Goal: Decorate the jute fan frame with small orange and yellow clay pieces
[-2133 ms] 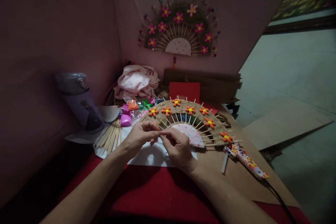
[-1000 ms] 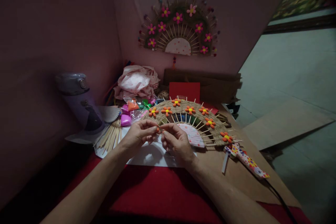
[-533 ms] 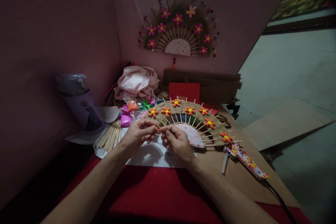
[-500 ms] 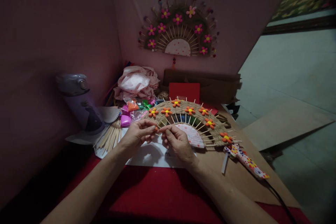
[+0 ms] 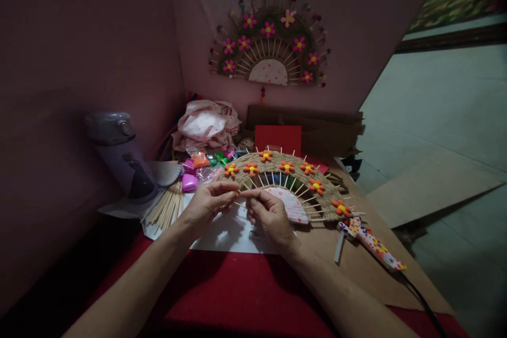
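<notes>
Just in front of the twine-wound half-round fan, my two hands meet at the fingertips. My left hand is closed in a pinch on a small piece of orange clay, mostly covered by the fingers. My right hand has its index finger reaching to that piece and its thumb pressed against the finger; whatever it grips is hidden. Orange flowers with yellow centres sit along the fan's band. Thin sticks radiate from its dotted cloth centre. White paper lies beneath my hands.
A glue gun with patterned covering rests on brown cardboard at right. To the left are bamboo sticks and a purple bottle. Bagged coloured clay and crumpled cloth lie behind. A finished-looking fan hangs above.
My fingertips have shifted slightly, and less of the orange piece shows between them. My arms and the things on the table stay in place.
</notes>
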Motion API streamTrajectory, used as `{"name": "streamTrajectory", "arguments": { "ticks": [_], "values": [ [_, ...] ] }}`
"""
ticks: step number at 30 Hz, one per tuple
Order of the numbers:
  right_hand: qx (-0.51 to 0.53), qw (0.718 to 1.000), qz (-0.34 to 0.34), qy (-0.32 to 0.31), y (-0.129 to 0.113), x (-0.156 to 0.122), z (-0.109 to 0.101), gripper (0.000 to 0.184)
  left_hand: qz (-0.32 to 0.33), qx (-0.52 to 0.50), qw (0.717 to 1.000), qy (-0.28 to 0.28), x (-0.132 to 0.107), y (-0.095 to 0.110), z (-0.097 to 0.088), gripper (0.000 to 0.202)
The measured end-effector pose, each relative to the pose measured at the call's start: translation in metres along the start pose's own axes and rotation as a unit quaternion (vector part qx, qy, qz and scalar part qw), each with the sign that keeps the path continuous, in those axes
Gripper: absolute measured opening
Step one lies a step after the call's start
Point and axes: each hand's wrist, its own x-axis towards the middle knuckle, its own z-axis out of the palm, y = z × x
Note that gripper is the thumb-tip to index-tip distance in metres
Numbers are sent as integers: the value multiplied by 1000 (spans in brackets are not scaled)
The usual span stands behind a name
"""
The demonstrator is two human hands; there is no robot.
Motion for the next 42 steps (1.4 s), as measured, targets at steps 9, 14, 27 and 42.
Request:
{"name": "streamTrajectory", "arguments": {
  "ticks": [9,14,27,42],
  "values": [
    [52,997,55,15,0,0,1,29,5,14,1000,-22,0,-1,1,24],
    [58,996,57,29,-1,0,1,22,11,14,999,-35,-1,0,1,26],
    [-100,994,20,48,-1,-2,-1,26,-12,-3,999,-46,-4,1,3,26],
    [-315,939,-117,73,-8,-13,7,14,-23,-11,997,-73,-5,0,5,24]
  ]
}}
